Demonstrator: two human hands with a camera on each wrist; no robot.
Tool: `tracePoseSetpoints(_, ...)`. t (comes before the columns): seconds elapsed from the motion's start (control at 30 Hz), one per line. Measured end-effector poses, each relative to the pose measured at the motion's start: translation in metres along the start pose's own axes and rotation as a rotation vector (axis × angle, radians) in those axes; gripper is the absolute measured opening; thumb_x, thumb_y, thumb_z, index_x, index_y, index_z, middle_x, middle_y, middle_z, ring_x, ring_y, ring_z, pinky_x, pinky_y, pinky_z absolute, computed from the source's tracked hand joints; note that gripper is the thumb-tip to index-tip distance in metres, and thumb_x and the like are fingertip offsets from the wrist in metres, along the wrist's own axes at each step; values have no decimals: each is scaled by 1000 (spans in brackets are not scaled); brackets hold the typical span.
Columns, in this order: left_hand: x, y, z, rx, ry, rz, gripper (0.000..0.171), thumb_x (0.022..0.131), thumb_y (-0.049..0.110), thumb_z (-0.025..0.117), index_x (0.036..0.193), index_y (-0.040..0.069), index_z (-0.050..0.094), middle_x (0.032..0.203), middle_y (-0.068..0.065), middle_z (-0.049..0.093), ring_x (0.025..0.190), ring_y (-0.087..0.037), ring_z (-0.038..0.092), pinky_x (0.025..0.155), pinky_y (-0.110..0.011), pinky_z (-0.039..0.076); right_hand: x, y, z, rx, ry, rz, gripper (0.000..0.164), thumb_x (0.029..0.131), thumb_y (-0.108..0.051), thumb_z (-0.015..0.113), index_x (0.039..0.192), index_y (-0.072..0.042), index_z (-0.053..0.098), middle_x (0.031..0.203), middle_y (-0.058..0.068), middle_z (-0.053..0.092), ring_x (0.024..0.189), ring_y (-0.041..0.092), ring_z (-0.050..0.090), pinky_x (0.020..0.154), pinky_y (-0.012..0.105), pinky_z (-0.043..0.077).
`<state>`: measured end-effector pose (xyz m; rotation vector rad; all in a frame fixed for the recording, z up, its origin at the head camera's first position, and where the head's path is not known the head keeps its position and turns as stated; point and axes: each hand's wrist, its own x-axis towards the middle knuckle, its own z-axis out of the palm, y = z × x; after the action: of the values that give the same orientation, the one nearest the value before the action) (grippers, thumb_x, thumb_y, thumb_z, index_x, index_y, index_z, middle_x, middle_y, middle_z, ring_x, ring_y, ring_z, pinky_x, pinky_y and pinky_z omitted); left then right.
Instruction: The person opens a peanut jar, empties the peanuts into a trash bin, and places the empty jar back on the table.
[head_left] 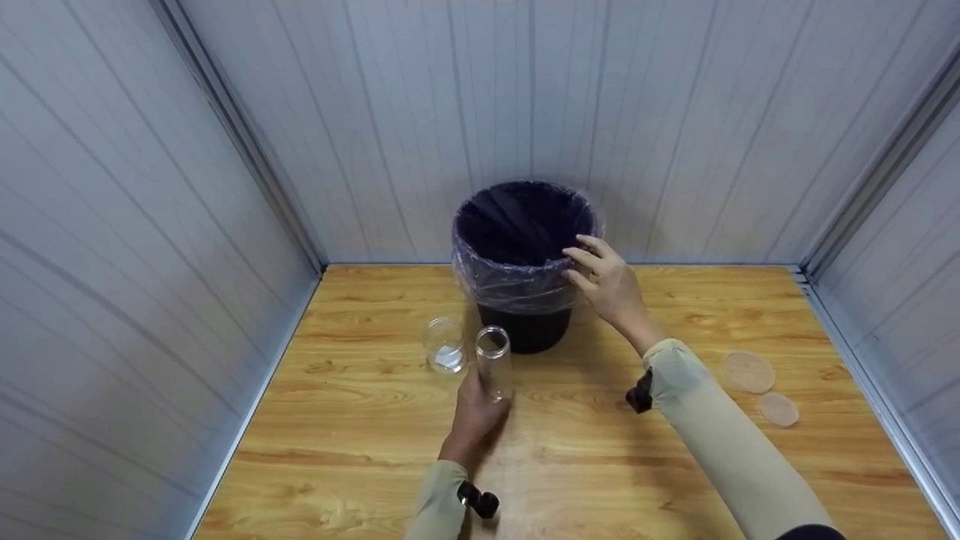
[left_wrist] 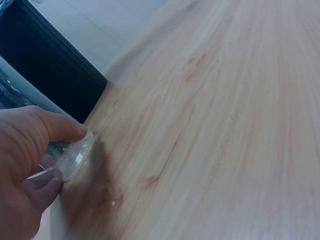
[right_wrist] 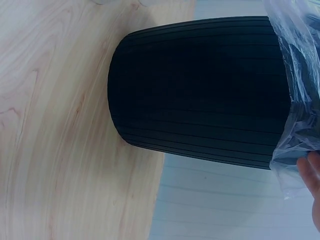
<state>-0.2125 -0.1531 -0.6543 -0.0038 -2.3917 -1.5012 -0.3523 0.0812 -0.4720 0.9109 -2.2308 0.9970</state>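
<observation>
In the head view my left hand (head_left: pixel 478 411) grips a tall clear jar (head_left: pixel 495 369), its round mouth facing up and no lid on it. The left wrist view shows the thumb and fingers around the jar's base (left_wrist: pixel 76 159), close over the wooden surface. My right hand (head_left: pixel 613 291) is at the right rim of a black bin (head_left: pixel 529 330), its fingers spread and slightly bent. Those fingertips (right_wrist: pixel 305 167) lie right at the clear plastic bag (right_wrist: pixel 298 120) folded over the bin's rim. A wider clear jar (head_left: pixel 444 345) stands left of the tall one.
Two round translucent lids, a larger one (head_left: pixel 748 372) and a smaller one (head_left: pixel 778 410), lie flat to the right of my right forearm. Pale panelled walls (head_left: pixel 405 135) enclose the wooden tabletop (head_left: pixel 337 427) at the back and both sides. The bin stands near the back wall.
</observation>
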Motion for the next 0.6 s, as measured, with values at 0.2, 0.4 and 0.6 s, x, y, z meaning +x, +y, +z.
tracePoseSetpoints(0.2, -6, -7, -3, 36, 8, 45, 58, 67, 1, 81, 116, -7, 49, 104, -19, 60, 98, -33, 59, 88, -45, 50, -6, -1, 6, -1, 20, 6, 39, 88, -14, 72, 126, -12, 66, 140, 10, 51, 74, 17, 57, 63, 33, 50)
tracePoseSetpoints(0.4, -12, -8, -8, 0, 31, 18, 54, 67, -1, 79, 113, -8, 50, 104, -21, 59, 100, -35, 58, 91, -47, 48, -13, 1, 16, -2, 78, -47, 56, 89, -18, 72, 142, -13, 51, 146, 12, 45, 77, 21, 61, 54, 34, 49)
tracePoseSetpoints(0.6, -22, -6, -11, -38, -6, -32, 66, 62, -11, 72, 123, -12, 46, 117, -26, 56, 113, -38, 52, 100, -50, 42, -32, 12, 19, 25, 200, -81, 54, 89, -12, 72, 139, -8, 53, 143, 16, 47, 82, 25, 65, 57, 38, 53)
